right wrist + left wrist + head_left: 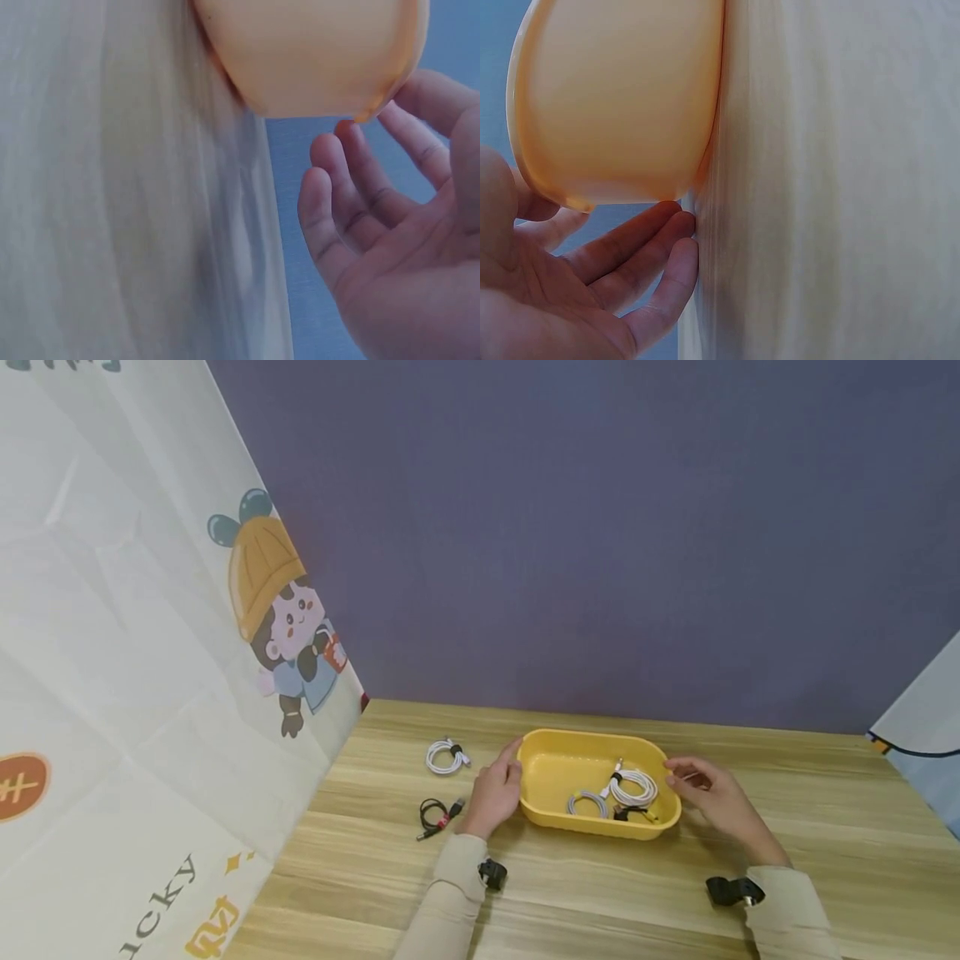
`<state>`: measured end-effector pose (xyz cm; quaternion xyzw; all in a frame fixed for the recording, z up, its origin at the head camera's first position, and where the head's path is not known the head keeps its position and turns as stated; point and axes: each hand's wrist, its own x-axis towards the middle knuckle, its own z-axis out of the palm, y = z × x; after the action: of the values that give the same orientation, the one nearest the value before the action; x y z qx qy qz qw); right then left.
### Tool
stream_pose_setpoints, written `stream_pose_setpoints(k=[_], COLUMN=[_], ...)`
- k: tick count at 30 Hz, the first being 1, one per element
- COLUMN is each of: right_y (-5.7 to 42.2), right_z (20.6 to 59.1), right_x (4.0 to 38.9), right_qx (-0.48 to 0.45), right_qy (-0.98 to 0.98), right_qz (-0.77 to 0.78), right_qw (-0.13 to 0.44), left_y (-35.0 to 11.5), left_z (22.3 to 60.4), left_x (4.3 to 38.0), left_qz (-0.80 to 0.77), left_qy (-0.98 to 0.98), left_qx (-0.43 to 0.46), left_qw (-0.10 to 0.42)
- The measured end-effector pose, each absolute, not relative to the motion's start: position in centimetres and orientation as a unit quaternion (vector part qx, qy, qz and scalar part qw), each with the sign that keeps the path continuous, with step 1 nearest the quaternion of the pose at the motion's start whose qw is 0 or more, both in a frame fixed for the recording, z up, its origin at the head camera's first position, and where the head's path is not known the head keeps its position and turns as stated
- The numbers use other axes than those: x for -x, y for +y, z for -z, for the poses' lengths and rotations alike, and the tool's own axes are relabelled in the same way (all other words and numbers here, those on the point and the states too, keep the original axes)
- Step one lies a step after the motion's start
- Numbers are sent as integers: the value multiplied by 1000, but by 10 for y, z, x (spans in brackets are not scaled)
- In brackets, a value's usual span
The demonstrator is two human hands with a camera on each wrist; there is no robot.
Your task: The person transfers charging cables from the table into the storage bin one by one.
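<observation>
A yellow plastic basket (pixel 555 822) sits on the wood-grain table. My left hand (pixel 495 793) holds its left end, with the thumb and index finger at the rim; in the left wrist view the other fingers (pixel 667 277) curve loosely by the lower wall. At the right end, my right hand (pixel 716 797) holds the rim with thumb and index finger, while the remaining fingers (pixel 316 202) hang loosely below. Inside the basket lie a coiled white cable (pixel 637 787), a smaller grey coiled cable (pixel 587 804) and a black cable (pixel 622 813) with a yellow part.
Left of the basket, a white coiled cable (pixel 444 758) and a black coiled cable with a red tie (pixel 442 818) rest on the table (pixel 600 893). A dark blue panel (pixel 600 543) stands behind, and a printed white sheet (pixel 135 635) is at the left.
</observation>
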<state>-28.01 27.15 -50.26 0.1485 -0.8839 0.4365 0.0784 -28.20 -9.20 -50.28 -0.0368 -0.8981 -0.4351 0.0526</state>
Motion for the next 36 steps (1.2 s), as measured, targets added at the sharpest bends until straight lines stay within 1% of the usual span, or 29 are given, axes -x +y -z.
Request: stream_pose_setpoints(k=[12,17,23,36], right_y=[277,281,283,278], right_z=[509,508,507,504], right_x=[275,272,270,264], right_qx=[-150,-151,-143,-136], right_qy=[-861,-870,-883,-878], right_qz=[-485,-470,-444,-452], right_qw=[16,-19,-55,-83], left_y=[-93,-95,-96,-101], left_z=[504,503,503,501], left_x=[280,279,279,274], left_qz=[433,439,429,425], left_qy=[-898,-895,-900,-900], left_qx=[48,51,52,65], left_qw=[62,54,61,70])
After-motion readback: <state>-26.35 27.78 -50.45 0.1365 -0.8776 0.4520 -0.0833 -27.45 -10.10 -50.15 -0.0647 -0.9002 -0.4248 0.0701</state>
